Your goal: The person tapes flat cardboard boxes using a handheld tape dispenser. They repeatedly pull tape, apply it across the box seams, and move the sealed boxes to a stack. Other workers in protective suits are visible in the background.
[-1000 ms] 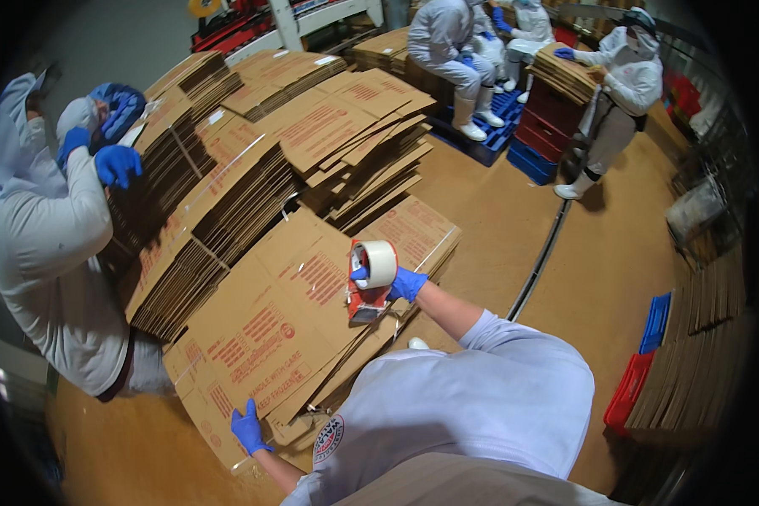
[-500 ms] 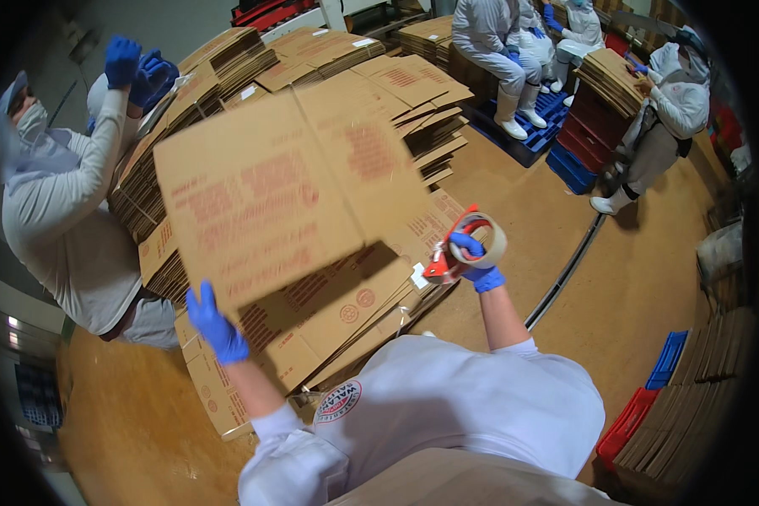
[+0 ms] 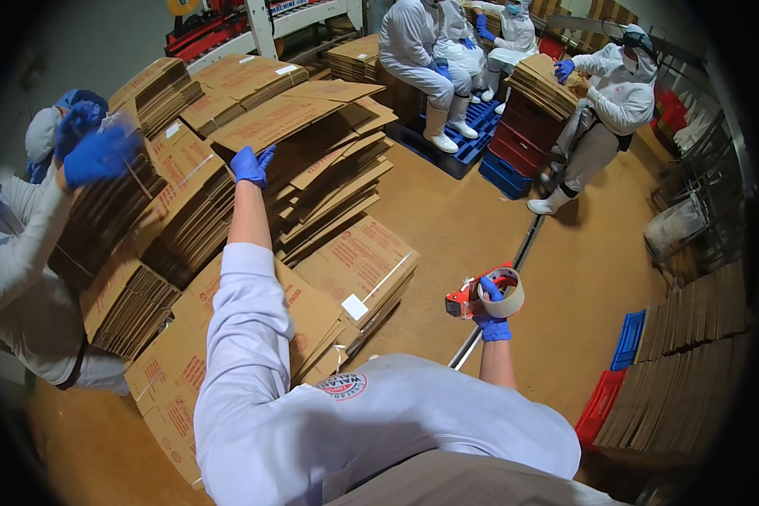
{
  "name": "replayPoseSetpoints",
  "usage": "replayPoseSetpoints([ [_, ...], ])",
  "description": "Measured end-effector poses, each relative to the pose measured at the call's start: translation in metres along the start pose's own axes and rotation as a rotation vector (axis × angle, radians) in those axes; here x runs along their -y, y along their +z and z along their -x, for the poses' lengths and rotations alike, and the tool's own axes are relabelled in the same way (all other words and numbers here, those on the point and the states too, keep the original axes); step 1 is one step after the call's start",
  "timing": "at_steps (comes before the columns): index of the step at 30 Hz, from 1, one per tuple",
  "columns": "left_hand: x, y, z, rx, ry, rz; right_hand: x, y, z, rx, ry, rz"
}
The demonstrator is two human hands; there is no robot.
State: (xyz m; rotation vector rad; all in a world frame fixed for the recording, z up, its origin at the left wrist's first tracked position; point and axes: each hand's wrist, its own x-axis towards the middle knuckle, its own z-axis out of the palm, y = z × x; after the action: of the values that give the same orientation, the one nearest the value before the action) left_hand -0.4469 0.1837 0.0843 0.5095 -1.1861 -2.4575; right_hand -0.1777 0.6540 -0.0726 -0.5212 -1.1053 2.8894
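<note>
My left hand point(image 3: 253, 167) in a blue glove reaches forward, fingers gripping the near edge of a flattened cardboard carton point(image 3: 282, 114) with red print, which lies tilted over the upper stack. Below it are uneven layers of flat cartons point(image 3: 320, 215). My right hand point(image 3: 493, 327) grips a red tape dispenser point(image 3: 462, 299) with a roll of pale tape point(image 3: 511, 295), held out over the floor to the right of the nearer cardboard pile point(image 3: 363, 261). My left forearm hides part of that pile.
At left a co-worker point(image 3: 21, 278) raises blue-gloved hands beside bundled cartons. Several people point(image 3: 422, 59) sit behind, by a blue pallet point(image 3: 472, 118); another point(image 3: 616, 101) stands at stacked crates point(image 3: 514, 148). A floor channel point(image 3: 527, 240) crosses; red and blue crates point(image 3: 603, 392) stand right beside cardboard.
My left hand has carried a flattened carton up from the near pile to the farther stack. My right hand with the dispenser has moved rightward, away from the pile.
</note>
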Motion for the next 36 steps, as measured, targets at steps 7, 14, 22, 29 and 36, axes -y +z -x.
replayPoseSetpoints([
  [7,0.013,-0.09,-0.01,-0.024,0.171,-0.381,-0.009,-0.013,-0.012,0.209,-0.175,0.322],
  [14,-0.026,-0.222,0.155,-0.206,0.415,-1.079,-0.081,0.061,-0.051,0.733,0.182,0.203],
  [22,-0.079,-0.4,0.371,-0.565,0.189,-1.487,-0.211,0.228,0.012,0.926,0.872,0.12],
  [29,-0.018,-0.403,0.445,-0.426,0.325,-1.651,-0.298,0.241,0.046,0.812,0.998,0.217],
  [36,-0.016,-0.397,0.453,-0.515,0.447,-1.699,-0.293,0.256,0.058,0.883,1.079,0.204],
])
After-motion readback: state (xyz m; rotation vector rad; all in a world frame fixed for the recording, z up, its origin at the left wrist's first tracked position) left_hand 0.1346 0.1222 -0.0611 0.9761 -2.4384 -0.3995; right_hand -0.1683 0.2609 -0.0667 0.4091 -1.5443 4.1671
